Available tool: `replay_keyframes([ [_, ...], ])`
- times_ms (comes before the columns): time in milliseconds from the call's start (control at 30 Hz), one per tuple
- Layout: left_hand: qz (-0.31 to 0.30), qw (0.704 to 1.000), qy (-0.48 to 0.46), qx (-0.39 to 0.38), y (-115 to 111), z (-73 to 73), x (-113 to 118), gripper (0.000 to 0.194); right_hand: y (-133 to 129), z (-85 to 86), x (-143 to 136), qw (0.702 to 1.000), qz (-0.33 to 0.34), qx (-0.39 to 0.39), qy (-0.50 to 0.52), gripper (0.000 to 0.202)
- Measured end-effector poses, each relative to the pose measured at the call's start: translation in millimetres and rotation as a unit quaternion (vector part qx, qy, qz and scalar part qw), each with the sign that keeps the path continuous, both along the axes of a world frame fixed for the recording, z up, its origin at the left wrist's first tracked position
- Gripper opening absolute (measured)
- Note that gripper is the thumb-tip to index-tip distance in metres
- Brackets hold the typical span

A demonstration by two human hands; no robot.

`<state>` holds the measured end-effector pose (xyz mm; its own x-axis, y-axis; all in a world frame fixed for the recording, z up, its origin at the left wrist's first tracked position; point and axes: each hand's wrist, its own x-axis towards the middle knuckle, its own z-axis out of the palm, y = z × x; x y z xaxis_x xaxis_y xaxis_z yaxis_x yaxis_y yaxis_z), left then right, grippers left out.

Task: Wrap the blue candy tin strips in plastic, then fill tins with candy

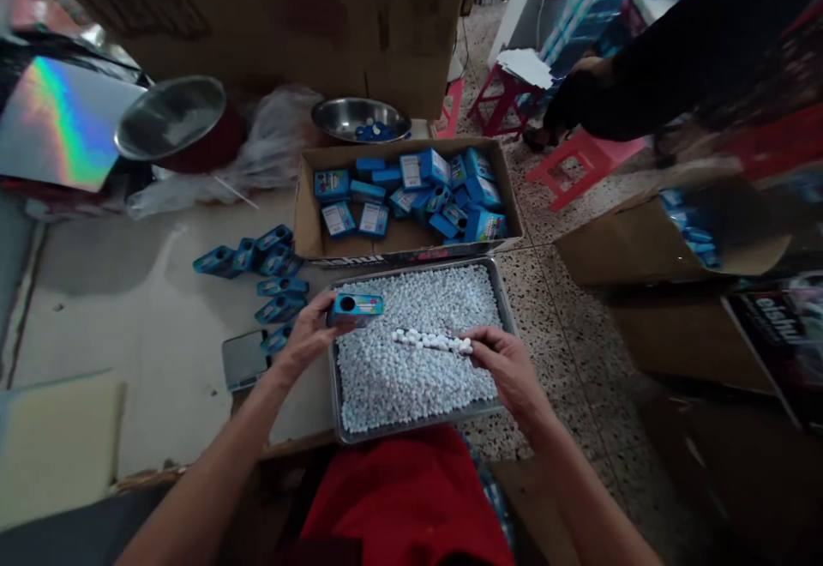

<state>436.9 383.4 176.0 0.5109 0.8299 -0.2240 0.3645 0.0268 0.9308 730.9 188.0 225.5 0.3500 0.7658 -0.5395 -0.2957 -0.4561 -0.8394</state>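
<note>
Both forearms extended, left hand [307,332] and right hand [507,369] gripping.

Matt grey metal tray [507,313] holding small white matt pellets [417,352]. Glossy blue plastic case [356,309] in left hand [305,334]; row of white pellets [432,341] at right hand [507,369]. Brown corrugated cardboard box [309,197] with printed glossy blue packs [411,193]. Polished steel bowls [171,116], mirror-bright. Iridescent foil sheet [57,120], rainbow sheen. Crinkled clear plastic bag [276,141]. Speckled terrazzo floor [566,334]. Red plastic stool [579,163]. Red cloth [405,497] in lap.
</note>
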Motion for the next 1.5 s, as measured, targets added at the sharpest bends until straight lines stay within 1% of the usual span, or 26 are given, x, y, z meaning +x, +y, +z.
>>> replay_keyframes([
  [67,0.003,0.996,0.037,0.085,-19.2,-7.3,2.1,0.03,10.3,4.8,0.1,1.0,0.013,0.003,-0.009,0.018],
  [133,-0.009,0.99,0.057,0.128,-32.4,-7.0,5.2,0.027,21.2,2.9,-1.9,0.999,0.033,0.012,-0.026,0.016],
  [267,-0.044,0.993,0.055,0.094,-48.0,1.9,11.2,0.027,40.2,-2.4,-11.7,0.991,0.095,0.03,-0.087,0.015],
  [333,-0.051,0.994,0.041,0.084,-53.1,-0.1,13.8,0.029,45.5,0.8,-18.2,0.982,0.126,0.037,-0.136,0.015],
  [400,-0.053,0.994,0.025,0.089,-57.6,-9.8,16.3,0.032,48.1,7.9,-25.4,0.964,0.155,0.048,-0.209,0.015],
  [467,-0.052,0.994,0.013,0.095,-62.3,-24.4,19.1,0.037,50.1,15.6,-34.1,0.933,0.188,0.063,-0.301,0.018],
  [567,-0.047,0.994,0.001,0.098,-69.9,-45.2,24.6,0.042,56.9,21.5,-52.7,0.865,0.258,0.057,-0.427,0.021],
  [633,-0.044,0.994,-0.002,0.102,-73.9,-53.9,28.4,0.044,64.2,21.3,-68.0,0.819,0.306,0.033,-0.484,0.023],
  [667,-0.041,0.994,-0.003,0.106,-75.3,-56.9,29.9,0.044,67.7,21.0,-75.2,0.803,0.32,0.027,-0.502,0.024],
  [700,-0.038,0.993,-0.004,0.111,-76.2,-59.3,31.0,0.045,70.3,21.0,-81.2,0.793,0.329,0.028,-0.512,0.025],
  [767,-0.028,0.992,-0.002,0.124,-76.5,-63.4,31.5,0.044,69.9,22.2,-85.2,0.789,0.331,0.046,-0.516,0.026],
  [833,-0.01,0.989,0.005,0.145,-75.6,-67.6,30.0,0.04,57.9,21.9,-73.2,0.796,0.317,0.061,-0.511,0.027],
  [867,0.003,0.988,0.01,0.157,-74.7,-69.8,28.6,0.039,46.5,19.2,-60.3,0.811,0.292,0.063,-0.503,0.026],
  [900,0.017,0.985,0.015,0.17,-73.8,-71.9,27.1,0.039,31.5,13.6,-43.1,0.832,0.253,0.061,-0.491,0.024],
  [933,0.033,0.982,0.022,0.184,-72.7,-73.8,25.4,0.039,13.4,4.7,-22.8,0.857,0.199,0.054,-0.472,0.023],
  [967,0.049,0.978,0.028,0.199,-71.5,-75.5,23.9,0.04,-7.1,-7.5,-0.7,0.886,0.135,0.039,-0.443,0.021],
  [1000,0.065,0.974,0.035,0.214,-70.3,-76.9,22.5,0.042,-28.8,-22.7,21.5,0.902,0.087,0.009,-0.422,0.021],
  [1067,0.087,0.965,0.046,0.241,-67.6,-78.4,20.8,0.046,-69.8,-59.0,59.0,0.919,0.019,-0.075,-0.387,0.023],
  [1100,0.089,0.959,0.063,0.26,-66.4,-78.4,20.4,0.048,-86.2,-78.2,71.5,0.921,0.007,-0.093,-0.378,0.025],
  [1133,0.083,0.952,0.087,0.283,-65.3,-77.7,20.1,0.05,-98.3,-97.0,78.4,0.924,-0.002,-0.106,-0.367,0.027],
  [1167,0.07,0.943,0.113,0.305,-64.2,-76.2,20.0,0.05,-105.4,-114.8,79.7,0.929,-0.005,-0.11,-0.354,0.03],
  [1233,0.02,0.923,0.17,0.344,-62.4,-70.3,20.0,0.046,-104.1,-146.0,66.7,0.941,-0.001,-0.1,-0.322,0.032],
  [1300,-0.052,0.907,0.225,0.352,-60.0,-60.4,20.7,0.048,-85.5,-171.2,38.9,0.955,0.008,-0.084,-0.284,0.033],
  [1333,-0.096,0.9,0.252,0.343,-58.1,-54.6,21.5,0.053,-72.2,-181.8,22.5,0.961,0.015,-0.075,-0.264,0.032],
  [1433,-0.232,0.874,0.312,0.293,-47.2,-39.2,25.8,0.071,-31.3,-205.4,-21.2,0.977,0.04,-0.049,-0.202,0.029],
  [1500,-0.314,0.865,0.305,0.246,-34.9,-33.3,29.2,0.076,-13.7,-212.5,-36.2,0.985,0.05,-0.039,-0.162,0.028],
])
